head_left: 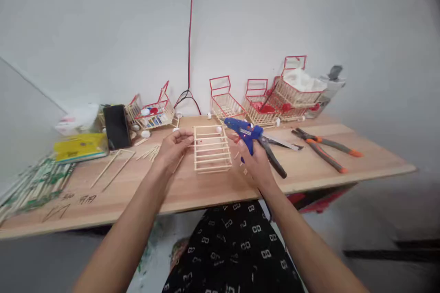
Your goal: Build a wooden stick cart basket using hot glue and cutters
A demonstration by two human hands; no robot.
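Pale bare-wood stick frame (pixel 211 149), glossy blue plastic glue gun (pixel 244 132), matt wood-grain tabletop (pixel 360 158).

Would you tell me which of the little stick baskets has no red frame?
The plain wooden basket held by the left hand; those along the wall carry red frames.

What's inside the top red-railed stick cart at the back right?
The stick cart holds a crumpled white wad that fills its basket; anything lying beneath that wad is covered and cannot be seen.

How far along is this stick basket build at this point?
Done: several red-trimmed baskets stand along the wall. In hand: the left hand steadies a bare stick frame while the right hand holds the blue glue gun at its corner. Left: this frame has no red trim; loose sticks lie unused.
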